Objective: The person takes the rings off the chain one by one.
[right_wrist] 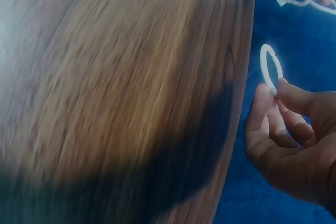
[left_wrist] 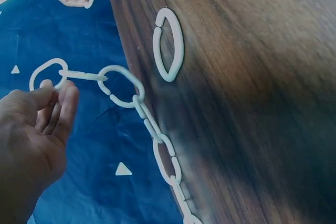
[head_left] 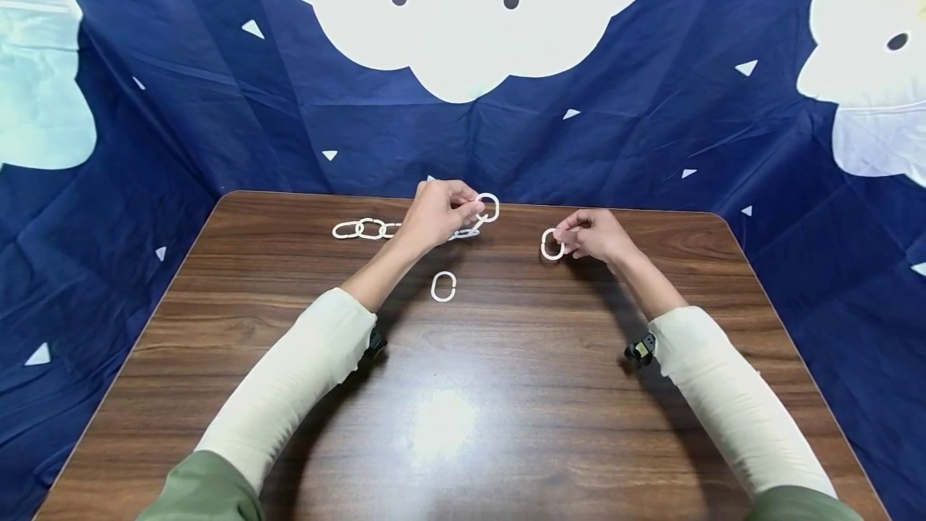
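Note:
My left hand (head_left: 440,214) pinches the white end link (head_left: 488,207) of a plastic chain, near the table's far edge. From that link the chain (left_wrist: 122,86) runs down to the tabletop and off to the left, partly hidden behind the hand in the head view. To the right, my right hand (head_left: 595,236) pinches a separate white oval link (right_wrist: 271,69) between thumb and fingertips. A small gap shows between the two hands' links. Nearer to me, one more loose link (head_left: 444,286) lies on the table, with a narrow split in its side.
The brown wood-grain table (head_left: 506,360) has rounded far corners. A dark blue cloth (head_left: 405,135) with white cloud figures and small triangles hangs behind it and along both sides. Small black devices (head_left: 640,350) sit at both wrists, over white sleeves.

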`<action>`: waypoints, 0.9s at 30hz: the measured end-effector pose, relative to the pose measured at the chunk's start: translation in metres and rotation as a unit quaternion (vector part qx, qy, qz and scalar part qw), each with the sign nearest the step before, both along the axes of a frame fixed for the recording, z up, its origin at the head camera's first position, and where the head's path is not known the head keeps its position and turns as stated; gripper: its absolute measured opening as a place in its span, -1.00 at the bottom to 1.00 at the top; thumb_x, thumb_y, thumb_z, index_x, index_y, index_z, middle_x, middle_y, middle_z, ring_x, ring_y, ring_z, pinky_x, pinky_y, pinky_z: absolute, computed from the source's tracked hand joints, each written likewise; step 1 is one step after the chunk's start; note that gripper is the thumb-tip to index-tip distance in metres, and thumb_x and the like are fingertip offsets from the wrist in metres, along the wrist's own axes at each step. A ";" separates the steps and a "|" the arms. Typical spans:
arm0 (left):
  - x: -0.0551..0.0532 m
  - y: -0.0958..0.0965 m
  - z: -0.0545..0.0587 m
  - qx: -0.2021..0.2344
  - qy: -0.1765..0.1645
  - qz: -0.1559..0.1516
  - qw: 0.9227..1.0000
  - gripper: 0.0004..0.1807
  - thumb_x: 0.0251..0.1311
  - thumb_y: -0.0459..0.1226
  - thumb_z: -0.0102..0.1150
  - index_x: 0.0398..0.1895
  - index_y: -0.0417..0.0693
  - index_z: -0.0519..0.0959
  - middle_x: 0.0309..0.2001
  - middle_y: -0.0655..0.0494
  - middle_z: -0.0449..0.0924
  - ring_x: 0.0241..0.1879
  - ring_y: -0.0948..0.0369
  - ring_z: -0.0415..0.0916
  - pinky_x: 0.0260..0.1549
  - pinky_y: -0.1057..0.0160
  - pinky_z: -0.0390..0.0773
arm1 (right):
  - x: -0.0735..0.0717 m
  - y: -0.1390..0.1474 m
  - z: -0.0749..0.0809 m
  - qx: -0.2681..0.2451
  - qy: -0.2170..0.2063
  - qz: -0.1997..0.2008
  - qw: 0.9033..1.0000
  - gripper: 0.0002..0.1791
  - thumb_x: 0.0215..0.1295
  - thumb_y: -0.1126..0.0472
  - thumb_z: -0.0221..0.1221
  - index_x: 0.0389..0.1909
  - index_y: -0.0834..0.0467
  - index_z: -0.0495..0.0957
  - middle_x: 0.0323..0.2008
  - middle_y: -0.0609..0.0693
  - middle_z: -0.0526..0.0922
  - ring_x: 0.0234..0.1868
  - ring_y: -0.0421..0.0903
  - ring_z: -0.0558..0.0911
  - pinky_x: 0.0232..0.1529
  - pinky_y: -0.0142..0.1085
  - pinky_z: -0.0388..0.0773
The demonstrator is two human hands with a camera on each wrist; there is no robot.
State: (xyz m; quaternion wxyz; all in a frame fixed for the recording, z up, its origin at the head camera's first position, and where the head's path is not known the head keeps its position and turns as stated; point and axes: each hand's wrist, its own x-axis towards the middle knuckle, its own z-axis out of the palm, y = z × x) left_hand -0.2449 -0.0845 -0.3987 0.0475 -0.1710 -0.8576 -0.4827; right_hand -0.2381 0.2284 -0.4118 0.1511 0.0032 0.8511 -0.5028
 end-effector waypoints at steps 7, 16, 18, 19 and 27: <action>0.000 0.003 0.003 -0.003 -0.004 -0.006 1.000 -0.87 0.46 -0.30 0.51 -0.11 -0.21 0.84 -0.27 -0.07 0.91 -0.33 0.20 0.79 -0.32 0.48 0.67 | -0.004 0.014 -0.002 -0.029 -0.053 -0.027 0.998 -0.69 0.59 0.39 0.29 0.20 0.50 0.61 -0.18 0.01 0.85 -0.36 -0.29 0.80 -0.24 -0.42 0.79; -0.001 0.005 0.002 0.005 -0.017 -0.019 1.000 -0.88 0.47 -0.32 0.49 -0.10 -0.24 0.83 -0.24 -0.12 0.91 -0.29 0.09 0.82 -0.32 0.48 0.62 | -0.013 0.023 -0.008 -0.032 -0.079 -0.042 0.995 -0.66 0.60 0.42 0.26 0.26 0.53 0.60 -0.35 -0.13 0.85 -0.39 -0.31 0.81 -0.28 -0.45 0.77; -0.001 0.006 0.002 0.007 -0.019 -0.024 1.000 -0.88 0.48 -0.33 0.48 -0.10 -0.25 0.82 -0.24 -0.15 0.91 -0.30 0.09 0.81 -0.32 0.48 0.61 | -0.015 0.025 -0.010 -0.026 -0.080 -0.042 0.996 -0.63 0.61 0.40 0.27 0.29 0.52 0.59 -0.36 -0.15 0.85 -0.39 -0.33 0.79 -0.27 -0.45 0.76; -0.001 0.007 0.002 0.007 -0.020 -0.026 0.999 -0.88 0.48 -0.34 0.48 -0.10 -0.26 0.82 -0.23 -0.16 0.91 -0.30 0.10 0.80 -0.32 0.49 0.61 | -0.016 0.026 -0.011 -0.023 -0.081 -0.041 0.996 -0.62 0.60 0.40 0.28 0.30 0.52 0.60 -0.37 -0.16 0.85 -0.39 -0.34 0.78 -0.27 -0.45 0.76; -0.001 0.011 0.002 0.006 -0.021 -0.028 0.999 -0.86 0.48 -0.32 0.49 -0.10 -0.26 0.83 -0.23 -0.17 0.91 -0.33 0.14 0.81 -0.32 0.48 0.67 | -0.020 0.028 -0.017 -0.006 -0.067 -0.044 0.997 -0.57 0.57 0.33 0.37 0.29 0.52 0.62 -0.47 -0.24 0.79 -0.44 -0.36 0.72 -0.35 -0.47 0.73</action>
